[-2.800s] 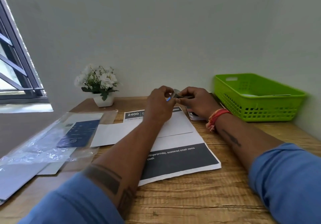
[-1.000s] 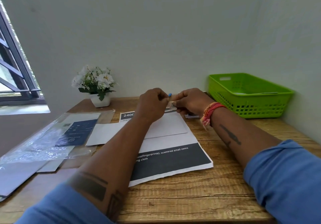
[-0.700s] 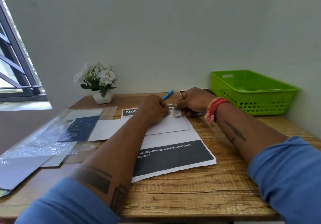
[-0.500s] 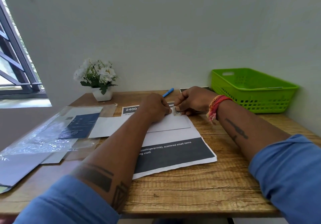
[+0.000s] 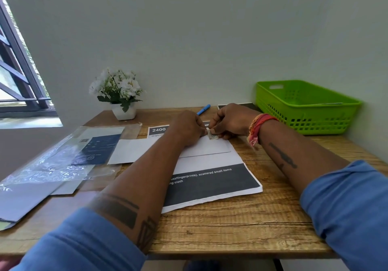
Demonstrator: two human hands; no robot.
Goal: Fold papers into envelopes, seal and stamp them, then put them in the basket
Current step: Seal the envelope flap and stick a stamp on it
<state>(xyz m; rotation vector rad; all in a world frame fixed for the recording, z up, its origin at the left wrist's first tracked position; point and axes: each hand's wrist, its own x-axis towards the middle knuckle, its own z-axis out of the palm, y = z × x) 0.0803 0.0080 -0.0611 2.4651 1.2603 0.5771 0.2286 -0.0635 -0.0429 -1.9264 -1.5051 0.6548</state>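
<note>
1. In the head view, a small pale paper stamp [image 5: 212, 135] is pinched at the far right corner of a plain white paper envelope [image 5: 206, 147], which lies flat on a printed sheet with a dark grey band [image 5: 212, 183] on the wood-grain table [image 5: 241, 224].
2. The right hand [image 5: 232, 121] is curled, its fingertips closed on the stamp; the stamp is judged to be kept low against the corner so that it can be stuck down squarely.
3. The left hand [image 5: 186, 129] is loosely fisted on the envelope beside the stamp, its fingertips meeting the stamp's left edge. Whether the stamp is actually pinched by it cannot be told; the envelope is probably being steadied.
4. The stamp appears partly lifted, not yet pressed flat, so the stamping step is judged unfinished.
5. The green perforated plastic basket [image 5: 304, 121] is set at the right rear of the table, within reach for the finished envelope; a thin flat item seems to lie inside.
6. A blue pen [image 5: 203, 109] lies behind the hands, a white pot of white flowers [image 5: 120, 94] stands at the rear left, and clear plastic packaging with a dark blue card [image 5: 69, 157] lies at the left.
</note>
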